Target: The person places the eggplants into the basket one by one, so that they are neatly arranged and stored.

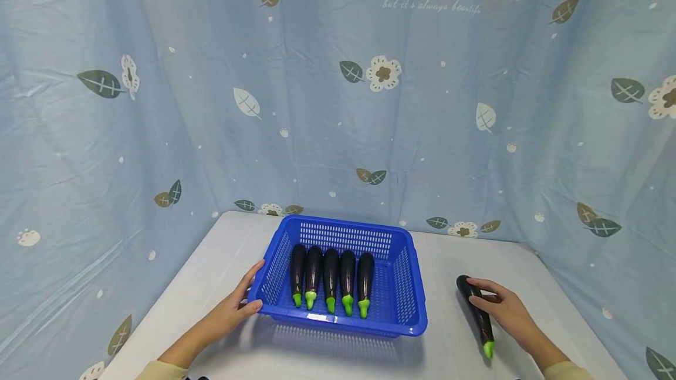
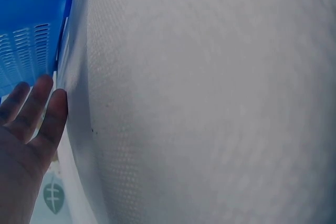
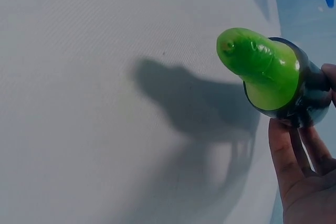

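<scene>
My right hand [image 1: 507, 308] grips a dark purple eggplant [image 1: 477, 308] between thumb and fingers, right of the basket. Its bright green stem end [image 3: 268, 69] points towards the right wrist camera, and its shadow falls on the white surface. A blue plastic basket [image 1: 338, 322] with slotted walls holds several more eggplants [image 1: 331, 274] in a side-by-side row, green ends towards me. At the basket's left side, my left hand [image 1: 228, 311] touches the rim with thumb and fingers spread. The left wrist view shows its fingers [image 2: 51, 121] fairly straight beside the basket wall.
A white-covered table [image 1: 443, 345] lies under everything. Behind and on both sides hangs a blue curtain [image 1: 317, 116] printed with leaves and flowers. Within the basket, bare floor shows to the right of the eggplant row.
</scene>
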A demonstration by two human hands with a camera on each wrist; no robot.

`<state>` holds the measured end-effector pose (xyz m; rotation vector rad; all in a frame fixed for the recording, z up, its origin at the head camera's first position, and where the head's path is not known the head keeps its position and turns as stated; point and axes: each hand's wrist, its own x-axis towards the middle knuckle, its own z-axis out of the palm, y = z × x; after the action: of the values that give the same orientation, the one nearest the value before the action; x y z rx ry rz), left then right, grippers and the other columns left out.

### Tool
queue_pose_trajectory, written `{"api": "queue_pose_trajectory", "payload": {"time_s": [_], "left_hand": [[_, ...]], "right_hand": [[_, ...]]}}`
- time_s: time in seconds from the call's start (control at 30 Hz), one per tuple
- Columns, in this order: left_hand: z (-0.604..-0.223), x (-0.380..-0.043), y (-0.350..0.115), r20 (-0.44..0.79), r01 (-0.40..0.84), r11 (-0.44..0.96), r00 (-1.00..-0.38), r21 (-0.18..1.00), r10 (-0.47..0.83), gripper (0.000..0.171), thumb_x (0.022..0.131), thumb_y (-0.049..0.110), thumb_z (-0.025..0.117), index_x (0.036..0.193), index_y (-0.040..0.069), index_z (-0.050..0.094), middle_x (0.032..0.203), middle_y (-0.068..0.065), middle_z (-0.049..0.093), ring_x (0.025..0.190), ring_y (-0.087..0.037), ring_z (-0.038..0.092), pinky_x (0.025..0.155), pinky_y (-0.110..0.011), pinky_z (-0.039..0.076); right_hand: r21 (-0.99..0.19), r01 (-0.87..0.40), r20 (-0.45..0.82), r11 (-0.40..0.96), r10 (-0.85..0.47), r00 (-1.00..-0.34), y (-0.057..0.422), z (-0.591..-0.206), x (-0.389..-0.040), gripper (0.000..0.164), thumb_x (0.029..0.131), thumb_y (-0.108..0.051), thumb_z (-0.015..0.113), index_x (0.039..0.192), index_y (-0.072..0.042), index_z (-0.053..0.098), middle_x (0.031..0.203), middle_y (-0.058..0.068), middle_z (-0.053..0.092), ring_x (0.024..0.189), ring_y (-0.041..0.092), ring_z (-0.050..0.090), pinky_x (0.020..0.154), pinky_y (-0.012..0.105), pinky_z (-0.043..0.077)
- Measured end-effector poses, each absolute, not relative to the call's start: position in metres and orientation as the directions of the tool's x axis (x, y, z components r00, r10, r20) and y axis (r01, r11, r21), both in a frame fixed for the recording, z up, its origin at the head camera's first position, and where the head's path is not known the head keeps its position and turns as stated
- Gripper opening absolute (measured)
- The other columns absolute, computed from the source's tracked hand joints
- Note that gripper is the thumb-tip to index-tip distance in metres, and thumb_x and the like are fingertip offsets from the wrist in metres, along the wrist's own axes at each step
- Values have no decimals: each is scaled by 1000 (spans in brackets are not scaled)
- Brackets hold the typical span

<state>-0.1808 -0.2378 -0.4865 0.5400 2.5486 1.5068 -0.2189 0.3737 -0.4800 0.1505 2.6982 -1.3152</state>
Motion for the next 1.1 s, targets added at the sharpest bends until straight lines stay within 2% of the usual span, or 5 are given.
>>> {"api": "queue_pose_trajectory", "payload": {"time_s": [0.37,0.8,1.1], "left_hand": [[-489,-182,-239,77,247,433,-925,867,372,80,101,18,57,164,24,7,154,-37,29,127,-43,52,94,-29,50],[-488,-182,-239,75,242,427,-925,871,372,80,102,19,57,164,24,7,154,-37,30,127,-41,52,94,-30,50],[-488,-182,-240,71,237,437,-929,868,364,81,101,18,57,164,24,8,154,-37,30,126,-41,53,93,-30,50]], "right_hand": [[-771,108,-131,627,9,-991,354,-475,-227,60,94,-38,73,145,-11,57,153,27,43,128,48,53,96,51,52],[-788,68,-99,611,-16,-995,341,-471,-229,58,94,-38,73,144,-12,58,150,25,47,127,45,55,95,51,51],[-798,66,-104,599,-29,-994,334,-470,-232,58,96,-40,71,146,-13,56,151,25,46,129,47,52,98,56,49]]}}
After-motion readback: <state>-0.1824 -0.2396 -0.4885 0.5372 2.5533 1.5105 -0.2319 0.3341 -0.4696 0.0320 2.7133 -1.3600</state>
